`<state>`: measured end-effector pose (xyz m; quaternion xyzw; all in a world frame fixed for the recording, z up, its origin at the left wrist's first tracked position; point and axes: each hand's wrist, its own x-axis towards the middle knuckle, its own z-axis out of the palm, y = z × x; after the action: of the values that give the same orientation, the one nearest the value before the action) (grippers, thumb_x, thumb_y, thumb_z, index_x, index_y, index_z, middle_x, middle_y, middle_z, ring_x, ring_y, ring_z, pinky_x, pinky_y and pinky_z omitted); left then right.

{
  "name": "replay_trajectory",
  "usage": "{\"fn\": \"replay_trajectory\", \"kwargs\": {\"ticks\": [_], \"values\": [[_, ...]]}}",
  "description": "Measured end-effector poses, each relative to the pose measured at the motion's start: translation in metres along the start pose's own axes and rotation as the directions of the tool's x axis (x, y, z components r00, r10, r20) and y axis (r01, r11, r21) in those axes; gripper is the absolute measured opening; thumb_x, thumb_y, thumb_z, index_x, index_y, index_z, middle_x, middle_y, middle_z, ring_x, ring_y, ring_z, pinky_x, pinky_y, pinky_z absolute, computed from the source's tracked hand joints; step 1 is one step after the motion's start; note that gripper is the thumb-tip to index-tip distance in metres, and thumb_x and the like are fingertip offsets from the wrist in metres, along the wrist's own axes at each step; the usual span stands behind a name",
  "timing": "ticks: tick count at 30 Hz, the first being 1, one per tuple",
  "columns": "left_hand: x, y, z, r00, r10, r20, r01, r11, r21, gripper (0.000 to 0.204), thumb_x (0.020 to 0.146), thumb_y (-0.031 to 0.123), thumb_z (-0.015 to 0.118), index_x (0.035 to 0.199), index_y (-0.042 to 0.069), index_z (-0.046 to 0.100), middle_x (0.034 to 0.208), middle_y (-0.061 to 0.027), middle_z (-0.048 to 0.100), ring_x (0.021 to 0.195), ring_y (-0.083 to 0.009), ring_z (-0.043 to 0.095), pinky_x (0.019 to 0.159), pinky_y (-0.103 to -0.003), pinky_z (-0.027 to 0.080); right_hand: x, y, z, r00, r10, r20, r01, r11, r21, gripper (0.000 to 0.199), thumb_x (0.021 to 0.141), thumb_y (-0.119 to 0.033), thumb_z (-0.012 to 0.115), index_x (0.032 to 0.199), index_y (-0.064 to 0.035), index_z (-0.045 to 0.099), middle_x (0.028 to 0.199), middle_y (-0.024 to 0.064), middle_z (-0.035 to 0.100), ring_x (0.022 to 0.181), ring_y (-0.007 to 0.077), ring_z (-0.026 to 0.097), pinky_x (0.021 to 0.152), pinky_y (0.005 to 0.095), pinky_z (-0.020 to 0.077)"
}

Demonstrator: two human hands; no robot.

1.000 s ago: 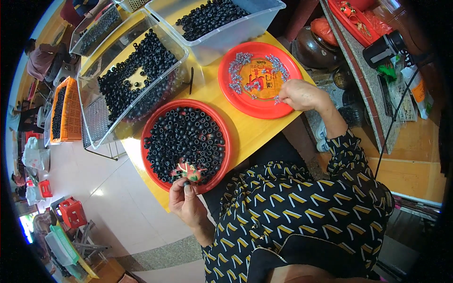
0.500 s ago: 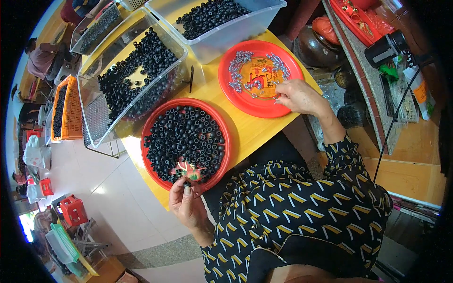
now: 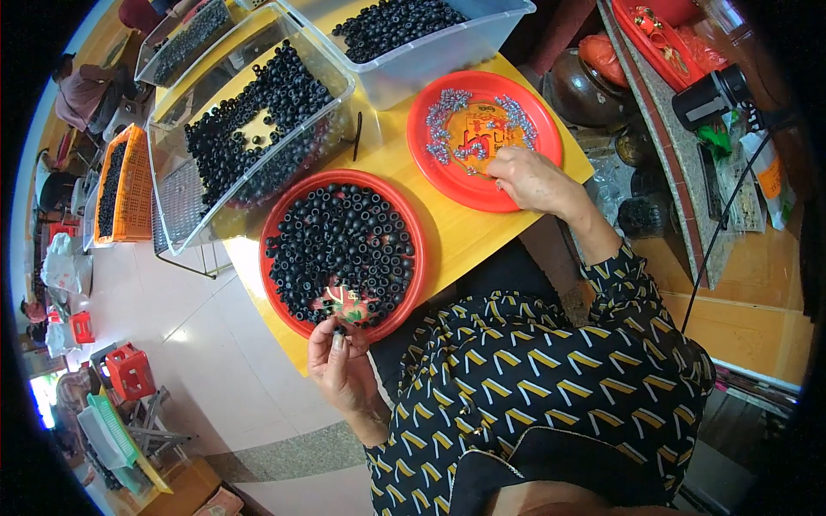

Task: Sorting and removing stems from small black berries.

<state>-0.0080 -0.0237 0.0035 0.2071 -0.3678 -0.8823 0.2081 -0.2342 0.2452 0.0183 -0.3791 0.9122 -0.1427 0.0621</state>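
Glossy red plastic plates (image 3: 413, 258) (likely plastic), matt black rings (image 3: 340, 241)

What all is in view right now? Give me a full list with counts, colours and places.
Table: one, yellow, centre.
Near plate: one, red, round, heaped with black rings, by the left hand.
Black rings: too many to count, on that plate.
Far plate: one, red, printed centre, at the table's right edge.
Small silvery pieces: many, scattered on the far plate.
Clear bins: at least two, holding black rings, at the table's far side.
Orange crate: one, far left, on the floor.
Small red stool: one, lower left floor.
Left hand: at the near plate's front rim, fingers pinching a black piece.
Right hand: on the far plate, fingers among the silvery pieces.
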Motion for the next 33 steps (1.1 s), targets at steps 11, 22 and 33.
{"fn": "replay_trajectory", "kwargs": {"ticks": [11,22,33], "values": [[0.0,0.003,-0.001,0.999,-0.036,0.019,0.037,0.999,-0.028,0.026,0.081,0.001,0.051,0.106,-0.003,0.052,0.091,-0.0138,0.058,0.077,-0.0185,0.056,0.065,-0.028,0.046,0.0,0.002,-0.004,0.986,-0.169,-0.015,0.169,0.986,-0.003,0.008,0.066,-0.001,0.059,0.073,-0.0019,0.055,0.076,0.0119,0.052,0.077,0.0277,0.051,0.071,0.0362,0.0413],[0.002,-0.003,-0.002,0.959,-0.183,0.214,0.228,0.951,-0.207,0.027,0.083,0.009,0.054,0.107,-0.001,0.051,0.093,-0.016,0.057,0.073,-0.0206,0.055,0.062,-0.028,0.044,0.013,-0.026,0.001,0.968,-0.204,-0.149,0.2,0.979,-0.04,0.006,0.07,0.001,0.054,0.076,0.0012,0.052,0.075,0.0141,0.051,0.074,0.0302,0.051,0.067,0.0373,0.0417],[-0.004,-0.005,0.006,0.983,-0.104,0.15,0.124,0.984,-0.13,0.023,0.076,0.0,0.061,0.098,-0.002,0.054,0.093,-0.0113,0.056,0.077,-0.0182,0.056,0.067,-0.027,0.047,0.031,-0.169,0.028,0.897,-0.436,-0.077,0.322,0.524,0.788,0.008,0.076,-0.004,0.055,0.08,0.001,0.05,0.071,0.0155,0.055,0.069,0.033,0.057,0.06,0.0381,0.0434]]}}
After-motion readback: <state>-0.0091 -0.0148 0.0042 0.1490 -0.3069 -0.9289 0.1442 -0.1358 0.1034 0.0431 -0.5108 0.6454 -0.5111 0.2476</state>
